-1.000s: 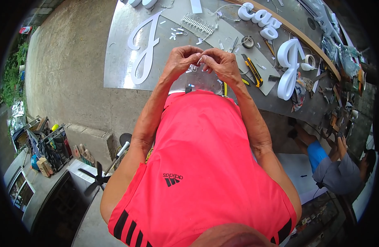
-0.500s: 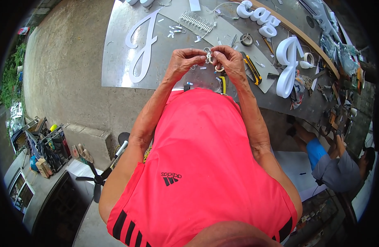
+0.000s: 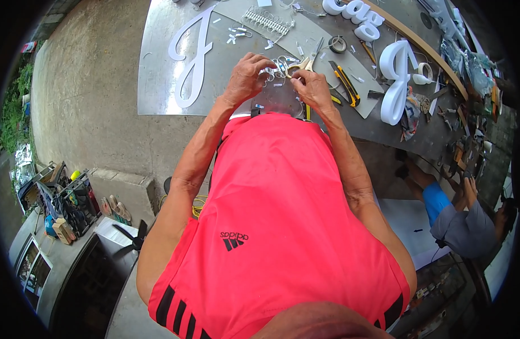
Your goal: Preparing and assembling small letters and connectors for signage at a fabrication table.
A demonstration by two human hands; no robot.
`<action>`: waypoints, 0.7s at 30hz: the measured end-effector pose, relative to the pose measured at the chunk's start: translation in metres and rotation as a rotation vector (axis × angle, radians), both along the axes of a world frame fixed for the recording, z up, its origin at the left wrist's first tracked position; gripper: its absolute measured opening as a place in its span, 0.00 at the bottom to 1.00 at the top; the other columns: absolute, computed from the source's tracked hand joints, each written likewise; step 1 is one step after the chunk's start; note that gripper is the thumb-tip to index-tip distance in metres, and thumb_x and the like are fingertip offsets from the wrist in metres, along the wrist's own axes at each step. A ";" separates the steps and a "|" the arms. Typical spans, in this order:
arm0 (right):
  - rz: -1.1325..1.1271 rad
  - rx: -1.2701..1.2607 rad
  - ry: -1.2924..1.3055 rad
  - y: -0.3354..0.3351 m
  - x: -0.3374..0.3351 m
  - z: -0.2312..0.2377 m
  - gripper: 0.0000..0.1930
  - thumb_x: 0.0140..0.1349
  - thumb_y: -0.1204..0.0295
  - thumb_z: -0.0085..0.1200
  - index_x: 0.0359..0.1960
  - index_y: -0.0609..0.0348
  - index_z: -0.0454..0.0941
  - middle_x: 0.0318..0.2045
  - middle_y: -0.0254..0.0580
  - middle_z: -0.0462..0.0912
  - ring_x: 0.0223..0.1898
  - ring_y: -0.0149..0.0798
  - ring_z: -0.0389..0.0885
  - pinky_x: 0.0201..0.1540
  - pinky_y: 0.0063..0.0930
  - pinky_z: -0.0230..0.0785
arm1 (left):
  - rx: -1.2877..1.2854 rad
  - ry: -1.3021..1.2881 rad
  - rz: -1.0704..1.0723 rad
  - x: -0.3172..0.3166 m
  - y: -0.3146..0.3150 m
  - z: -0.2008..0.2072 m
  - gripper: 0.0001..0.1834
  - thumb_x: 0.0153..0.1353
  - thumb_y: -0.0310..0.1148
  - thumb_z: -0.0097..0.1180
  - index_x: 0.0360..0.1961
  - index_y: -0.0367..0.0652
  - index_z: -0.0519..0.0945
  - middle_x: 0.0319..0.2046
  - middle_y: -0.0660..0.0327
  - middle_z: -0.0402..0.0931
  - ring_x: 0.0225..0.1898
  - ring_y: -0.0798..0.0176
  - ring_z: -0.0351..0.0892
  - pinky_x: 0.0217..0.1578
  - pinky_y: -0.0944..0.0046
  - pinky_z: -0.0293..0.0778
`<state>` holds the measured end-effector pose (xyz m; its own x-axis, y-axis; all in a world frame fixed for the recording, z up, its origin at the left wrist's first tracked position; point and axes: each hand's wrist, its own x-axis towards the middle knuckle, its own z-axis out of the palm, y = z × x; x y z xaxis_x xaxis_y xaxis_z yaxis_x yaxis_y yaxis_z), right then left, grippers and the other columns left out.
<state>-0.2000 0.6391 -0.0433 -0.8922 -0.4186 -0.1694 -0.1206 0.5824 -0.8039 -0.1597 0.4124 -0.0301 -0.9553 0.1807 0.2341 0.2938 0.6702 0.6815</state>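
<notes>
At the near edge of the metal table, my left hand (image 3: 247, 77) has its fingers curled round the left side of a loose bundle of thin white wire with small white light modules (image 3: 280, 66). My right hand (image 3: 313, 90) is closed in a pinch just right of the bundle; a thin wire seems to run to its fingertips, but the contact is too small to be sure. Cream-handled scissors (image 3: 308, 63) lie just beyond my right fingers, blades pointing away. A yellow-and-black utility knife (image 3: 346, 87) rests to the right of that hand.
Large white cut-out letters (image 3: 193, 62) lie at left, and a raised white letter (image 3: 394, 82) stands at right. A coiled wire strip (image 3: 268, 22), a tape roll (image 3: 337, 44) and loose modules are scattered about. Another person (image 3: 463, 226) sits low at the right.
My hands have moved apart from their close pinch over the wire. The bundle now shows spread between them, and the scissors' handles have come into sight. The whole view has shifted slightly.
</notes>
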 end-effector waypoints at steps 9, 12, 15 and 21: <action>0.066 0.442 0.209 -0.035 0.013 -0.036 0.09 0.60 0.67 0.57 0.36 0.59 0.82 0.26 0.56 0.85 0.30 0.57 0.88 0.34 0.50 0.81 | -0.344 0.095 -0.158 -0.016 0.019 -0.029 0.09 0.54 0.30 0.60 0.37 0.50 0.86 0.37 0.64 0.84 0.50 0.60 0.77 0.52 0.56 0.67; 0.025 0.329 0.182 -0.028 0.017 -0.008 0.08 0.61 0.66 0.57 0.33 0.57 0.81 0.28 0.54 0.84 0.33 0.57 0.86 0.37 0.52 0.78 | -0.275 0.165 -0.155 -0.013 0.017 -0.020 0.06 0.54 0.32 0.63 0.34 0.51 0.86 0.34 0.66 0.84 0.49 0.60 0.77 0.52 0.55 0.67; 0.015 0.195 0.288 -0.020 0.009 0.015 0.09 0.60 0.65 0.58 0.32 0.59 0.82 0.30 0.50 0.84 0.35 0.55 0.85 0.39 0.47 0.77 | -0.172 0.166 -0.131 -0.012 0.018 0.000 0.04 0.55 0.32 0.65 0.33 0.49 0.86 0.34 0.66 0.83 0.47 0.59 0.77 0.53 0.55 0.66; -0.038 -0.068 0.330 -0.017 -0.009 0.058 0.09 0.60 0.65 0.60 0.34 0.57 0.85 0.31 0.45 0.82 0.33 0.50 0.85 0.38 0.42 0.77 | 0.448 -0.253 0.027 -0.013 0.017 0.015 0.11 0.65 0.35 0.66 0.45 0.42 0.86 0.29 0.62 0.85 0.29 0.69 0.81 0.31 0.65 0.74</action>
